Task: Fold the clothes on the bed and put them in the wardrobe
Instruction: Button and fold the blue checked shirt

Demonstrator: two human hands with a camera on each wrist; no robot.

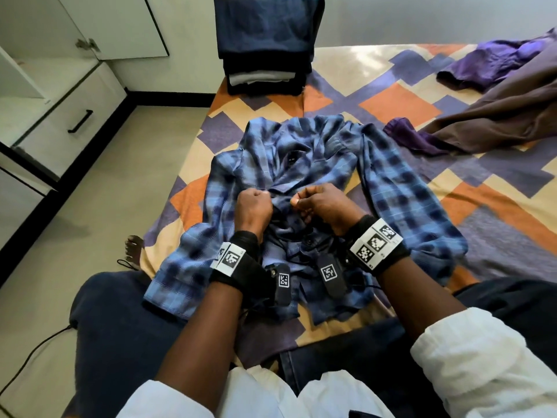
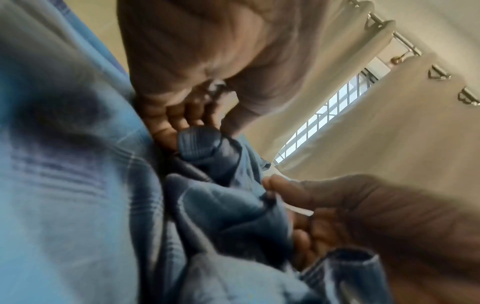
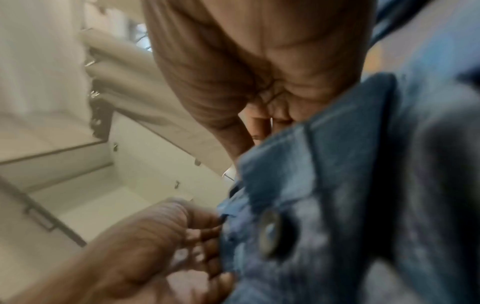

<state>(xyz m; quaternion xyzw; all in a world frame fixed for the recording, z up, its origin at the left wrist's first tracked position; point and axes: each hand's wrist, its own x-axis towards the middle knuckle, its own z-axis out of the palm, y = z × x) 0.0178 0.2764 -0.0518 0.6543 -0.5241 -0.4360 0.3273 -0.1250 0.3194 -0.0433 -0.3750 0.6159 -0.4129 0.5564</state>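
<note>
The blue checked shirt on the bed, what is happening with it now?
A person leans over the bed and works on the blue checked shirt, which lies spread out with its front up. Both hands pinch the front edges of the shirt at its middle: the left hand on one side, the right hand on the other, near a button. It is not folded yet. A stack of folded dark clothes stands at the far edge, and purple and brown clothes lie loose to the right.
</note>
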